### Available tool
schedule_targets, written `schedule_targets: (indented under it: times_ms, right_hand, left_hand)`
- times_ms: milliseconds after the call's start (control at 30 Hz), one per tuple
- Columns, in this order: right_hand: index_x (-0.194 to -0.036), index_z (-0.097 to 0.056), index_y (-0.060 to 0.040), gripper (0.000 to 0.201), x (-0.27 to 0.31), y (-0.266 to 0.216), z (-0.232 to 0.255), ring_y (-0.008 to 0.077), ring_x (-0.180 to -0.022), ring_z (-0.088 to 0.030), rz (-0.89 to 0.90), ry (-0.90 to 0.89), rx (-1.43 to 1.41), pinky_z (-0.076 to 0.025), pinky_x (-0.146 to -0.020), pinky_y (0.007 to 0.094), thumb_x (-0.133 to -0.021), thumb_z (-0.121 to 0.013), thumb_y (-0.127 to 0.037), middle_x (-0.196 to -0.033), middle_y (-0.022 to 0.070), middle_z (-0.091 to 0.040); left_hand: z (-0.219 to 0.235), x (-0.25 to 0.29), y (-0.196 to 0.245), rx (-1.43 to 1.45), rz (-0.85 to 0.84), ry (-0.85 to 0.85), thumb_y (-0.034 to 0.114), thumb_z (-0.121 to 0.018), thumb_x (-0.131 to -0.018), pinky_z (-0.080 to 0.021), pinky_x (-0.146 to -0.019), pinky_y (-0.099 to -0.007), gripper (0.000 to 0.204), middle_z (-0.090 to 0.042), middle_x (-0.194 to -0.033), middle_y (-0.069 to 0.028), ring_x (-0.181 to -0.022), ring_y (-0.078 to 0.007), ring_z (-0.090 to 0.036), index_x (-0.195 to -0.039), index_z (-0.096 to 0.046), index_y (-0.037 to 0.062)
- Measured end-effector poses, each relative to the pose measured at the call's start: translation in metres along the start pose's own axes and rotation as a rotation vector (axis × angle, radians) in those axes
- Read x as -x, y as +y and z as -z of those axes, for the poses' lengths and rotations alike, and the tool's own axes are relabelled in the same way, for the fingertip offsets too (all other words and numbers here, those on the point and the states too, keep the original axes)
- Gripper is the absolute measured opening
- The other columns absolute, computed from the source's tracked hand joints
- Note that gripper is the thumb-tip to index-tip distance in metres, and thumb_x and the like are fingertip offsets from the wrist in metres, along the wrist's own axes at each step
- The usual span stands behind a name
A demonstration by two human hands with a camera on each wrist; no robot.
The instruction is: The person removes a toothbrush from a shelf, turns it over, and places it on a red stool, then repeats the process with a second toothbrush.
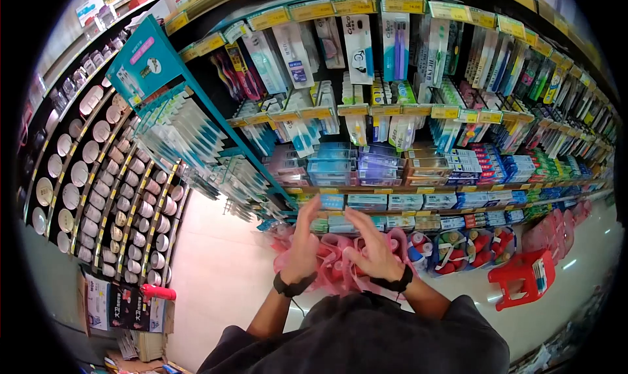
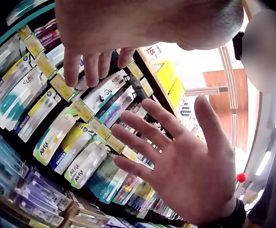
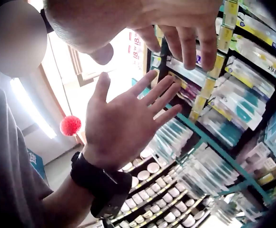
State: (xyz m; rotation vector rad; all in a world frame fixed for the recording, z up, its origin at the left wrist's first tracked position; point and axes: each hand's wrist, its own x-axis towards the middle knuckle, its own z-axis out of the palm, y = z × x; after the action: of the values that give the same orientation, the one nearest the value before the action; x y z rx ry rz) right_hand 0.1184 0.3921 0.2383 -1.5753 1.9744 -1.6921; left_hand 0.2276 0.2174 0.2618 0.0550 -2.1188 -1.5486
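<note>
Both hands are raised in front of the body, palms facing each other with a gap between them. My left hand (image 1: 302, 251) has its fingers straight and holds nothing; the right wrist view shows the palm of this left hand (image 3: 121, 128) with the fingers spread. My right hand (image 1: 378, 251) is also bare, and its spread fingers and palm fill the middle of the left wrist view, where the right hand (image 2: 190, 166) appears. Beyond the hands, in the head view, are toothpaste boxes (image 1: 366, 202) on a low shelf and pink wrapped bundles (image 1: 330, 256) below them.
Hanging toothbrush packs (image 1: 358, 47) fill the shelves ahead. A teal rack (image 1: 216, 116) of packs juts out at the left, near shelves of round cups (image 1: 101, 132). On the floor at the right stands a red stool (image 1: 507, 279), near bagged goods (image 1: 451, 251).
</note>
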Motion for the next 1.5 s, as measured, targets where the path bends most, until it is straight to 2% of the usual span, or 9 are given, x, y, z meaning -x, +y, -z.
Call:
schedule_targets:
  times_ms: [400,500,600,700,833,1000,1100,1233,1500]
  right_hand:
    - [-0.145,-0.047,0.0003,0.054,-0.151,0.022,0.043,0.0338,-0.132,-0.052,0.028,0.284,-0.135,-0.041,-0.109,0.0407,-0.104,-0.053,-0.035,-0.145,0.0219,-0.052]
    - [-0.142,-0.051,0.0004,0.053,-0.213,0.027,0.048,0.0306,-0.130,-0.054,0.012,0.349,-0.125,-0.042,-0.107,0.0383,-0.105,-0.051,-0.037,-0.142,0.0208,-0.055]
    - [-0.140,-0.053,0.0012,0.054,-0.271,0.030,0.056,0.0302,-0.130,-0.054,-0.019,0.362,-0.070,-0.042,-0.107,0.0370,-0.105,-0.048,-0.041,-0.140,0.0207,-0.058]
    - [-0.138,-0.053,0.0026,0.057,-0.330,0.059,0.058,0.0319,-0.131,-0.053,-0.125,0.383,-0.190,-0.040,-0.107,0.0367,-0.106,-0.044,-0.044,-0.139,0.0211,-0.058]
    - [-0.139,-0.052,0.0044,0.063,-0.389,0.111,0.063,0.0353,-0.131,-0.051,-0.173,0.425,-0.355,-0.037,-0.108,0.0379,-0.105,-0.040,-0.048,-0.141,0.0217,-0.057]
    - [-0.146,-0.044,0.0053,0.069,-0.418,0.110,0.062,0.0371,-0.134,-0.048,-0.313,0.526,-0.353,-0.035,-0.110,0.0393,-0.105,-0.036,-0.049,-0.146,0.0229,-0.051]
    - [-0.139,-0.049,0.0053,0.064,-0.434,0.127,0.065,0.0332,-0.113,-0.058,-0.324,0.530,-0.375,-0.042,-0.099,0.0406,-0.105,-0.035,-0.048,-0.130,0.0206,-0.059]
    - [-0.124,-0.058,0.0050,0.059,-0.442,0.128,0.074,0.0304,-0.091,-0.060,-0.437,0.483,-0.297,-0.046,-0.087,0.0433,-0.106,-0.034,-0.046,-0.108,0.0176,-0.065]
    - [-0.103,-0.065,0.0090,0.063,-0.469,0.139,0.085,0.0403,-0.090,-0.063,-0.472,0.529,-0.047,-0.047,-0.083,0.0483,-0.106,-0.030,-0.043,-0.104,0.0257,-0.067]
  left_hand:
    - [0.018,-0.203,0.001,0.018,-0.300,0.007,0.056,-0.021,-0.108,-0.023,-0.121,-0.0462,0.071,-0.038,-0.158,-0.0145,-0.148,-0.0282,-0.033,-0.155,-0.033,0.0049]
    - [0.022,-0.259,0.002,0.157,-0.260,0.020,0.046,-0.027,-0.111,-0.025,-0.120,-0.0369,0.063,-0.041,-0.154,-0.0175,-0.145,-0.0277,-0.037,-0.151,-0.036,-0.0016]
    - [0.035,-0.315,-0.015,0.142,-0.174,-0.017,0.064,-0.024,-0.105,-0.019,-0.123,-0.0451,0.080,-0.034,-0.160,-0.0151,-0.150,-0.0304,-0.029,-0.157,-0.029,0.0034]
    - [0.029,-0.346,-0.008,0.357,-0.037,0.174,0.061,-0.033,-0.105,-0.028,-0.116,-0.0355,0.074,-0.050,-0.146,-0.0125,-0.135,-0.0241,-0.044,-0.146,-0.045,0.0014]
    - [0.036,-0.383,-0.029,0.379,0.041,0.109,0.048,-0.036,-0.106,-0.032,-0.109,-0.0333,0.058,-0.053,-0.141,-0.0064,-0.126,-0.0195,-0.047,-0.139,-0.051,0.0032]
    - [0.035,-0.439,-0.079,0.351,0.034,0.117,0.044,-0.033,-0.106,-0.025,-0.118,-0.0365,0.064,-0.045,-0.150,-0.0142,-0.141,-0.0267,-0.039,-0.146,-0.043,-0.0051]
    - [0.035,-0.412,-0.022,0.291,0.132,0.102,0.043,-0.032,-0.106,-0.027,-0.116,-0.0362,0.061,-0.051,-0.145,-0.0133,-0.135,-0.0261,-0.044,-0.140,-0.049,-0.0043]
    - [0.035,-0.424,-0.021,0.343,0.155,0.109,0.043,-0.032,-0.106,-0.033,-0.110,-0.0351,0.056,-0.058,-0.132,-0.0103,-0.123,-0.0235,-0.050,-0.131,-0.056,-0.0016]
    - [0.044,-0.448,-0.020,0.400,0.193,0.098,0.048,-0.029,-0.107,-0.037,-0.106,-0.0333,0.062,-0.060,-0.130,-0.0108,-0.116,-0.0234,-0.054,-0.134,-0.055,-0.0015]
